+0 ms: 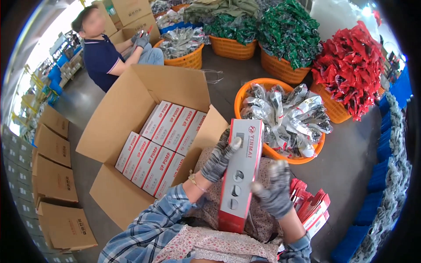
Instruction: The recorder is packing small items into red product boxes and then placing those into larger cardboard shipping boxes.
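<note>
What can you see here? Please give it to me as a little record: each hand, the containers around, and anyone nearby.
Left hand: gloved, gripping a long red-and-white box
Right hand: gloved, partly open beside that box; blurred, so contact is unclear
Carton: open, to the left, with white boxes packed in rows
Nearest basket: orange, to the right, full of silver packets
Farther back: heaps of green packets and red packets
Nearby person: dark blue shirt, gloved hands, beyond the carton
</note>
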Tool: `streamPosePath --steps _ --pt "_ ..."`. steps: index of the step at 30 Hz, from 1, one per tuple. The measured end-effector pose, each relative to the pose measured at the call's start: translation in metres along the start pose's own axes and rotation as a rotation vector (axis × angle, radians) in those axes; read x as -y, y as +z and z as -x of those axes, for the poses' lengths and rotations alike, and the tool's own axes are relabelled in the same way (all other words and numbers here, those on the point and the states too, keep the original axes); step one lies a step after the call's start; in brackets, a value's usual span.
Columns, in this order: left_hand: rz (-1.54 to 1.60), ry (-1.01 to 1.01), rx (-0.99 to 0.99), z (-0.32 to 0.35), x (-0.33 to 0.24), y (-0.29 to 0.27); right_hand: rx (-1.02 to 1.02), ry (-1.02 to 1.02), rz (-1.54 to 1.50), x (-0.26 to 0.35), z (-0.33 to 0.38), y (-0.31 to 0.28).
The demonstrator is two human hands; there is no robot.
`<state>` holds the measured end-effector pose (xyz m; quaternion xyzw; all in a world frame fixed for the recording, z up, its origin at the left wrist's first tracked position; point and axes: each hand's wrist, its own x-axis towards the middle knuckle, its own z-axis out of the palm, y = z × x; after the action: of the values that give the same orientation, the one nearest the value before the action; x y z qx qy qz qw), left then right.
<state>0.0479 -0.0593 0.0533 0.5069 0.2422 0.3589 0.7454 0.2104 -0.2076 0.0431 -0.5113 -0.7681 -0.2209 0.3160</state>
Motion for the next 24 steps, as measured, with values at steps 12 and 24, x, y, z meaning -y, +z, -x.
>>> streamPosePath --steps 12,24 --pt "0.347 0.624 0.252 0.010 -0.058 -0.024 0.209 0.312 -1.001 -0.038 -0.139 0.032" --pt "0.132 0.796 -0.447 -0.005 -0.042 -0.018 0.282 1.326 -0.005 -0.292 0.006 0.293"
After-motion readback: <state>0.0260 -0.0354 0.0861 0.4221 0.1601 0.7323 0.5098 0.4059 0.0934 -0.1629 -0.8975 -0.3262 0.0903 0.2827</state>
